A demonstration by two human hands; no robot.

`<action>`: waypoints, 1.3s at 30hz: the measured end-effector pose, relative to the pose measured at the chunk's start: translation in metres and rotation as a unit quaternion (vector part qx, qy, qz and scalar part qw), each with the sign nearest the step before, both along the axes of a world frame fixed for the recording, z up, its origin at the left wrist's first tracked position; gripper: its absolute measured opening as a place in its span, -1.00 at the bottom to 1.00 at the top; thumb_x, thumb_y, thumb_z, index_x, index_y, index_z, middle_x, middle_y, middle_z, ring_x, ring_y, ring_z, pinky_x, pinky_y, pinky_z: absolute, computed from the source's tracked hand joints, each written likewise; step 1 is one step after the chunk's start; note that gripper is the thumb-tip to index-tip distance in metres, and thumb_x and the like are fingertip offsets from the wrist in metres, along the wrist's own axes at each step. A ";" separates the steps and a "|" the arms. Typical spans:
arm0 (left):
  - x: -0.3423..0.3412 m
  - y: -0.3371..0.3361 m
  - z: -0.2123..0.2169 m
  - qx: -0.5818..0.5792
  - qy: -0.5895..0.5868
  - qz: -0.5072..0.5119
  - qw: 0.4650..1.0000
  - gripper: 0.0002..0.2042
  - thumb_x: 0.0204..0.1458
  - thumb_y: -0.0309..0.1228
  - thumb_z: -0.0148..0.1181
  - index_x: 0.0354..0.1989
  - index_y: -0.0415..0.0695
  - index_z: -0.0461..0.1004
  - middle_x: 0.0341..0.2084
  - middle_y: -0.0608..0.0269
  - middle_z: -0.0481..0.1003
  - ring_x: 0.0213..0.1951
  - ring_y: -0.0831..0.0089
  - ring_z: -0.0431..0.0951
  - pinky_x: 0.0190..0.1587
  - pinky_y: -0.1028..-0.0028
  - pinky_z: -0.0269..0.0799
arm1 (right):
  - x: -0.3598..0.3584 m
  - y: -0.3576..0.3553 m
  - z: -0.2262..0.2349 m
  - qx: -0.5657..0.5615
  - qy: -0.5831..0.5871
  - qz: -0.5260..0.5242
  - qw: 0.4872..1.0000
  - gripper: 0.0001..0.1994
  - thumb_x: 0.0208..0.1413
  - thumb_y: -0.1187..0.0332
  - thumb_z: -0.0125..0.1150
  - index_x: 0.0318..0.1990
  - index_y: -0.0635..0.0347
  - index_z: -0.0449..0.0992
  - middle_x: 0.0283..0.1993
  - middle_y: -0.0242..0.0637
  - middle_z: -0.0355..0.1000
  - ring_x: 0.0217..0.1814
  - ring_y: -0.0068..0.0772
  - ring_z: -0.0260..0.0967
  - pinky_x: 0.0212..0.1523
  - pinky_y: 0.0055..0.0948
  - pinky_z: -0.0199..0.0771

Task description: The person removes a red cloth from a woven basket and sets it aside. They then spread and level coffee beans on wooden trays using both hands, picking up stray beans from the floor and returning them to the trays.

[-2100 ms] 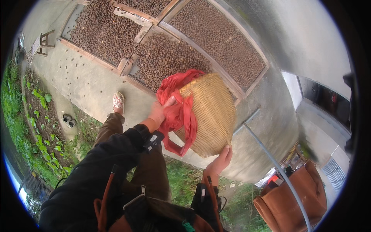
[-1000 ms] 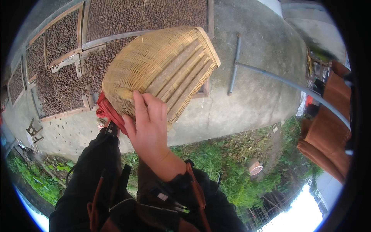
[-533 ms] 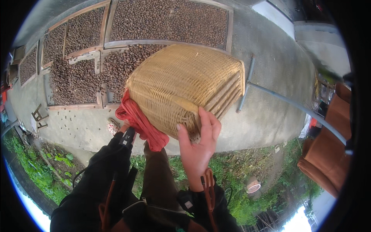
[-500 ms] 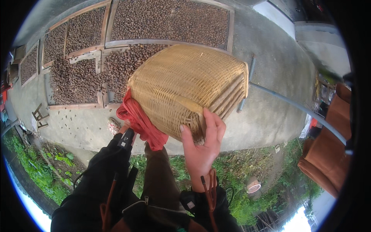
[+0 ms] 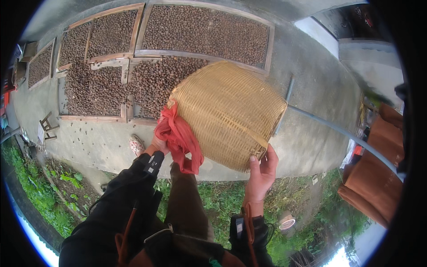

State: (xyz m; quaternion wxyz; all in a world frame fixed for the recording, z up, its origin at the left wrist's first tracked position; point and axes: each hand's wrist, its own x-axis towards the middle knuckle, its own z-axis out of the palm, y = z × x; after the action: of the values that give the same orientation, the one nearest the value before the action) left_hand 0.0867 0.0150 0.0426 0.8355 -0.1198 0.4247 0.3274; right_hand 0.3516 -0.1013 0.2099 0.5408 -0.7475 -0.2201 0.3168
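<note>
Since half a second ago the round pale woven bamboo basket (image 5: pixel 229 116) has swung a little right and tipped further, its rim now toward the lower right; my right hand (image 5: pixel 261 171) has slid from the basket's belly down to the rim edge; fingers curled on that rim, thumb up the outside, pinching the weave. My left hand (image 5: pixel 156 144) is mostly hidden behind the crumpled red cloth strap (image 5: pixel 180 139) tied at the basket's base; it looks closed round the cloth, though I cannot tell for sure. Basket held in the air at chest level, over the grey concrete yard (image 5: pixel 311 133); beyond it the wooden-framed drying trays of brown nuts (image 5: pixel 195 35), spread out. Progress, as I judge it: basket is lifted and tilted, mouth facing away from me so contents unseen; nothing visibly pouring; putting it down or emptying is not done.
</note>
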 end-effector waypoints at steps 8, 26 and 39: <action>-0.002 0.021 0.117 0.404 0.310 -0.446 0.736 -0.42 -0.09 -0.14 0.56 0.09 -0.15 0.57 0.05 -0.03 0.58 0.02 0.04 0.57 0.15 0.17 0.45 | -0.016 -0.143 -0.058 -0.043 0.410 -0.238 0.879 -0.47 0.28 0.24 0.20 0.36 0.19 0.34 0.35 -0.29 0.35 0.33 -0.30 0.30 0.40 -0.27 0.21; -0.103 -0.001 0.294 0.771 0.347 -0.502 0.182 -0.77 -0.14 -0.38 0.24 -0.26 -0.04 0.67 -0.16 0.33 0.59 0.11 0.29 0.47 0.45 -0.08 -0.02 | 0.017 0.059 -0.025 -0.063 0.085 0.008 0.994 -0.61 0.22 0.42 0.31 0.18 0.28 0.50 -0.04 -0.26 0.58 -0.03 -0.48 0.54 0.06 -0.48 0.55; -0.152 -0.050 0.434 0.780 0.290 -0.550 0.076 -0.69 -0.14 -0.38 0.16 -0.19 0.01 0.69 -0.11 0.43 0.62 0.13 0.36 0.48 0.48 -0.10 -0.05 | 0.015 0.240 0.046 -0.019 -0.172 0.390 0.905 -0.48 0.04 0.37 0.26 0.23 0.13 0.52 0.32 -0.05 0.39 0.37 -0.07 0.34 0.35 -0.25 0.35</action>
State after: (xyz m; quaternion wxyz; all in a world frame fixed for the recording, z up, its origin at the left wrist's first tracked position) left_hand -0.0652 -0.0346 0.4767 0.2137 0.9708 0.0848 -0.0684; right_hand 0.3661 0.1383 0.2561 0.3139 -0.6550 -0.5774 0.3728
